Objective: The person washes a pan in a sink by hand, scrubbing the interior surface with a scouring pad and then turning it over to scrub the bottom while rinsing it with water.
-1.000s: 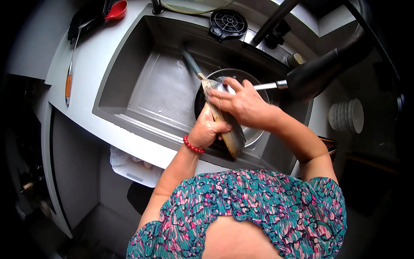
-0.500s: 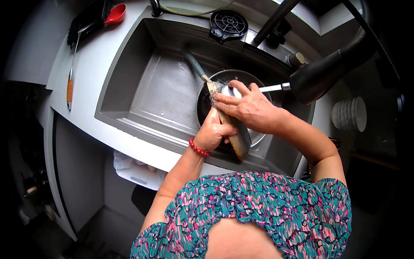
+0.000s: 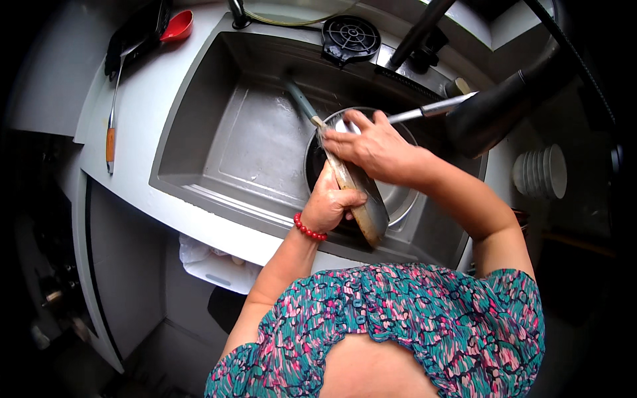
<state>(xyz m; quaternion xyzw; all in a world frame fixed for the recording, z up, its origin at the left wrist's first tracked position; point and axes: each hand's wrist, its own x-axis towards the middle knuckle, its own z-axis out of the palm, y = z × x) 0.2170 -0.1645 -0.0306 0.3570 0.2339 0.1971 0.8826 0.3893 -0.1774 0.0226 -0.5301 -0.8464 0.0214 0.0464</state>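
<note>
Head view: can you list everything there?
sink: 1, grey, centre
countertop: 1, white, around sink
pan: 1, dark, tilted over sink
round vessel: 1, dark and silvery, in sink
metal handle: 1, silver, right of pan
tap pole: 1, black, behind sink
round grate: 1, black, behind sink
scoop: 1, red, upper left
unclear item: 1, black, beside scoop
utensil: 1, silver and orange-brown, left
bowls: one stack, white, right
container: 1, white, below countertop
patterned top: 1, teal-pink, worn
bracelet: 1, red, worn
left hand: 1, bare, gripping pan
right hand: 1, bare, at pan
</note>
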